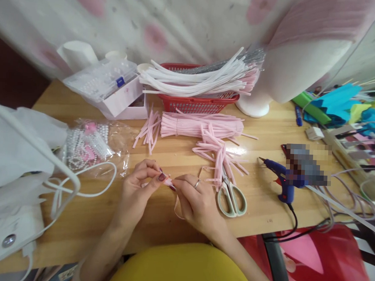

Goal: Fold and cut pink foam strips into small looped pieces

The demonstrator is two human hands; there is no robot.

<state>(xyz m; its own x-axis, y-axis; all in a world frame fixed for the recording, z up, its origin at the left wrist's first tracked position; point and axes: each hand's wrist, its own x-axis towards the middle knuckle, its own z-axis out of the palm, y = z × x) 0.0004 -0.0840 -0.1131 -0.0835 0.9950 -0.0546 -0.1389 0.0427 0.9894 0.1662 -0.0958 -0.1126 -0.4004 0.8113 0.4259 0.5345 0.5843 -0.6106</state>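
Note:
My left hand (139,184) and my right hand (196,198) meet over the front of the wooden table, fingertips pinched together on a small pink pipe cleaner piece (168,182). Most of that piece is hidden by my fingers. A thin pink length (177,205) hangs in a loop below my right fingers. Just right of my right hand lie scissors (231,199) with pale handles, their blades partly under bent pink pipe cleaners (219,162). Behind these is a banded bundle of pink pipe cleaners (191,126), with short cut pieces (150,131) to its left.
A red basket (197,104) holds white, silver and pink pipe cleaners. Left are a clear bag of pearl beads (89,147), stacked boxes (115,93) and a white cable (112,183). A blue glue gun (286,181) with its cord lies right; a white mannequin head (288,74) stands behind.

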